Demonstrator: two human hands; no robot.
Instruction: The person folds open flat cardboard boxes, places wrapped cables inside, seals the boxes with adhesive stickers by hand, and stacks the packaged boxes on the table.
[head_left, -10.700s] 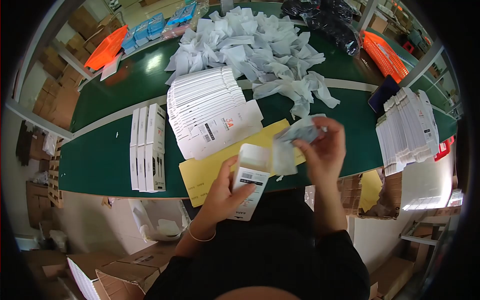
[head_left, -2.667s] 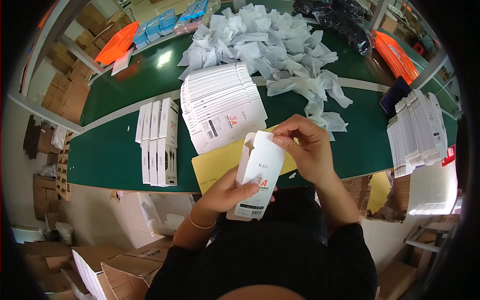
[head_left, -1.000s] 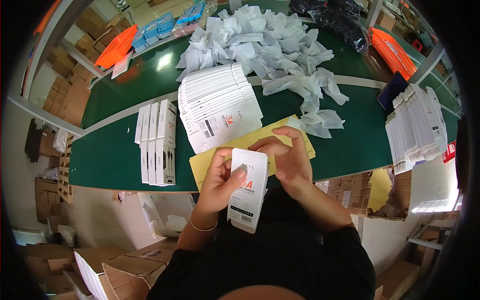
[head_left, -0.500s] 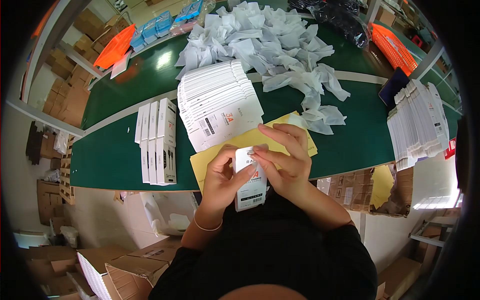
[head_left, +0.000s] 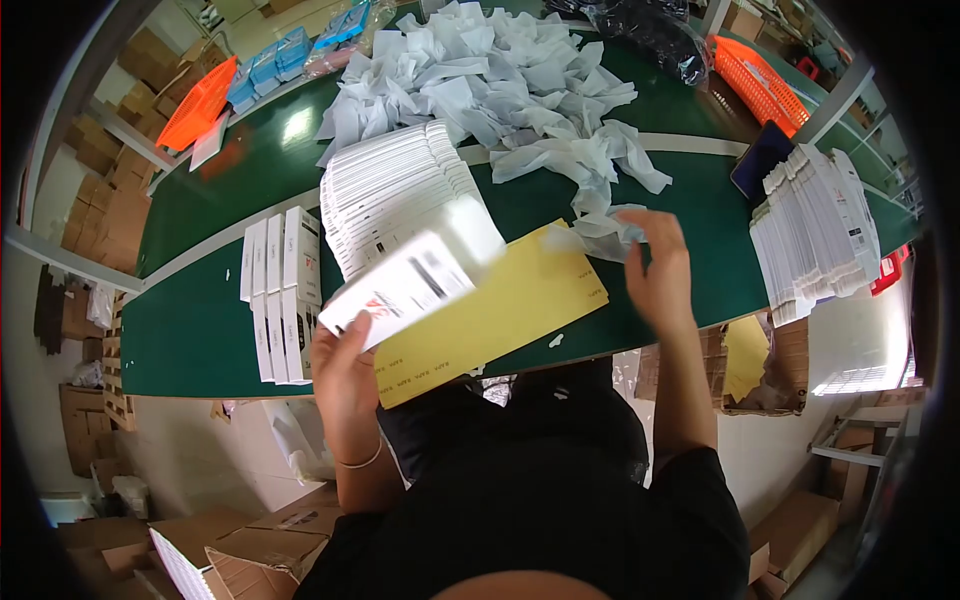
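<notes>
My left hand (head_left: 345,375) grips a flat white box (head_left: 400,292) with red and black print, its thumb on the printed face. The box is tilted, and its far end is blurred. It hangs over the near end of a row of overlapping white cartons (head_left: 395,185) and the left part of a yellow sheet (head_left: 510,315) with small repeated print. My right hand (head_left: 662,270) is raised past the sheet's right end, thumb and index finger apart. Its fingertips are beside a loose white thin paper strip (head_left: 600,236); whether they touch it is unclear.
A heap of crumpled white paper strips (head_left: 480,80) covers the back middle. Upright boxes (head_left: 280,295) stand at left, more white cartons (head_left: 815,235) at right beside a dark object (head_left: 760,165). Orange baskets (head_left: 200,105) flank the table; an open cardboard box (head_left: 790,370) sits below right.
My left hand has carried the box left and turned it sideways. My right hand has let go of the box's top and moved right, towards the loose paper strips. The view has shifted slightly.
</notes>
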